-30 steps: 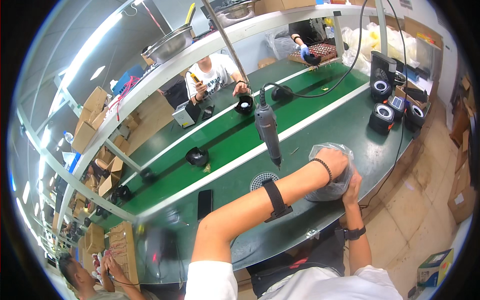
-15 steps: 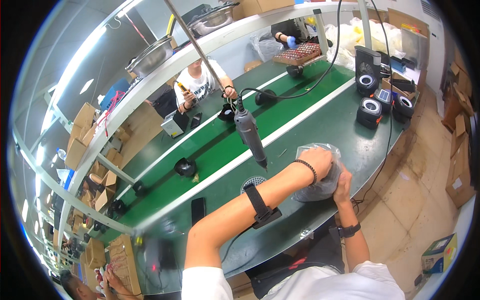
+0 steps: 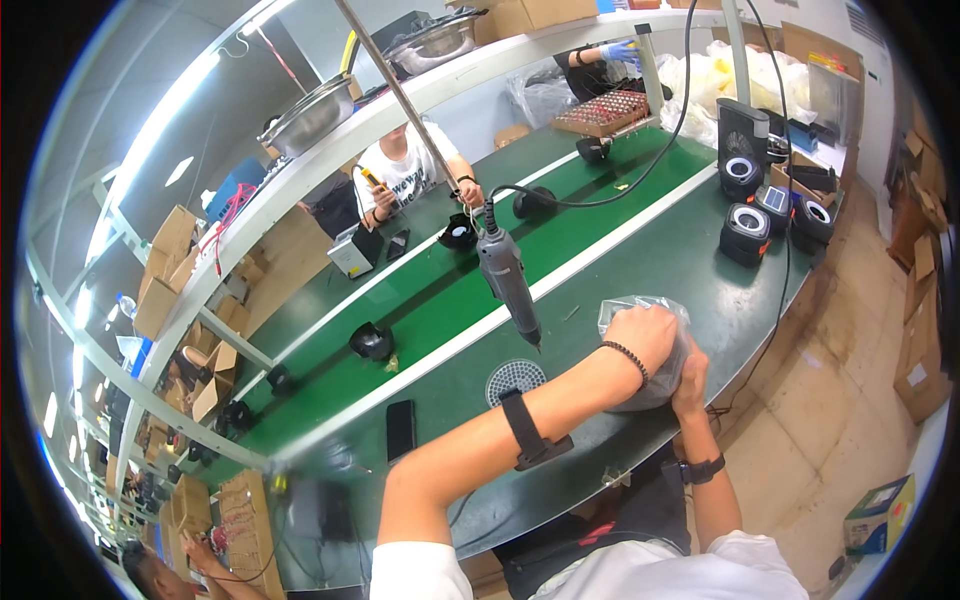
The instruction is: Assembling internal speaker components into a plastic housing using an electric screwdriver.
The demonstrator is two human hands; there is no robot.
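A clear plastic bag (image 3: 650, 395) stands on the green table near its front edge. My left hand (image 3: 645, 338) is curled at the bag's mouth, knuckles up, and its fingertips are out of sight in the bag. My right hand (image 3: 692, 382) grips the bag's right side. What the bag contains cannot be made out. To the left of the bag, a grey electric screwdriver (image 3: 508, 280) hangs tip down, touched by neither hand. Below it, partly behind my left forearm, lies a round perforated disc (image 3: 515, 378).
A black phone (image 3: 401, 430) lies left of my forearm. Black speaker-like units (image 3: 745, 235) stand at the far right. Dark round housings (image 3: 372, 341) sit along the green belt (image 3: 440, 330). Across it, a person (image 3: 405, 165) holds a yellow tool. Cables hang at the right.
The view has shifted slightly, uncovering more of the disc. My left hand stays at the bag's mouth and my right on its side. At the back, a blue-gloved hand has risen from the tray.
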